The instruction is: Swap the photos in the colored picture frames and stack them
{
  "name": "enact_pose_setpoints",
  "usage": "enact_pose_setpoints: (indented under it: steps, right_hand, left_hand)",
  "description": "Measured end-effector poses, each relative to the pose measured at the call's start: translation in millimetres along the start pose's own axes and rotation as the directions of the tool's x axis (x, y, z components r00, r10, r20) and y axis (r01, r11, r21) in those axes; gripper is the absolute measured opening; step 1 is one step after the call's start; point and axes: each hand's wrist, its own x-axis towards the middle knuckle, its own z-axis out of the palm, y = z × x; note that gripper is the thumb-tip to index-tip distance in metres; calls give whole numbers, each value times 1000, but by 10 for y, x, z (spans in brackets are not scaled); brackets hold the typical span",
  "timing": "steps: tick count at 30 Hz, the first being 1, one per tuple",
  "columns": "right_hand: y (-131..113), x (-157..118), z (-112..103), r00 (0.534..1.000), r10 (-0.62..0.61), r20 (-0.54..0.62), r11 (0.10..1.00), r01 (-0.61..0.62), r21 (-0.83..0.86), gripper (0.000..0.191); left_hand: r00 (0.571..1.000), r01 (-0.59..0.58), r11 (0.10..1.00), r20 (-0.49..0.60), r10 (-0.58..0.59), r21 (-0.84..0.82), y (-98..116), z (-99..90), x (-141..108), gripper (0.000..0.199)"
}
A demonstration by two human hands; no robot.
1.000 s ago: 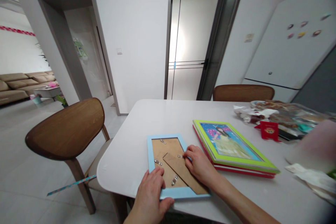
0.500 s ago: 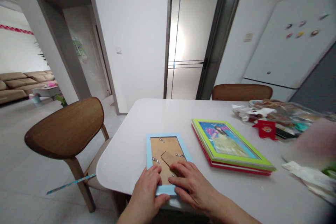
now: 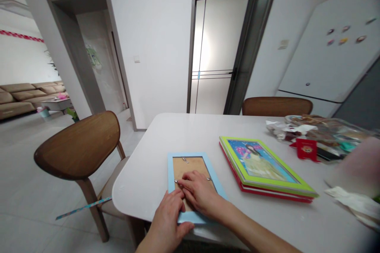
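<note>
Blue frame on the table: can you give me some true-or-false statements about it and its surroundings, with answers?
1. The blue frame lies with its brown backing facing up. True.
2. Only one hand touches it. False: the left hand and the right hand both do.
3. It lies on top of other frames. False: it lies on the table, beside the green frame.
4. A wooden chair stands at the left in this view. True.

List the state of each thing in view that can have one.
Left hand: on the frame's near-left corner
Right hand: over the backing, fingertips by the left clip
Blue frame: face down
Backing: seated in the frame
Far clip: slanted
Green-framed picture: face up, stacked
Glass door: appears closed
Left chair: upright
</note>
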Motion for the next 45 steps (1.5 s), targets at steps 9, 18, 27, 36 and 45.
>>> enact_pose_setpoints:
  steps: [9,18,27,36,45]
  right_hand:
    - [31,144,108,1000,-5,-12,1000,5,28,23]
    - [403,431,163,950,297,-101,955,-292,62,26]
    - [706,750,370,801,580,-150,813,-579,53,22]
    - [664,709,222,770,607,-195,786,-547,287,14]
    - [651,12,-285,685,676,-270,598,-296,745,36]
  left_hand:
    - [1000,-5,999,-22,4,-49,1,-11,-6,44]
    - [1000,9,998,14,-8,-55,-27,-5,-25,31]
    - [999,28,999,46,-27,-25,-6,-13,0,44]
    - [990,93,986,96,-107,140,100,6,33,50]
    - [981,12,996,-193,-28,-84,-3,-37,105,13]
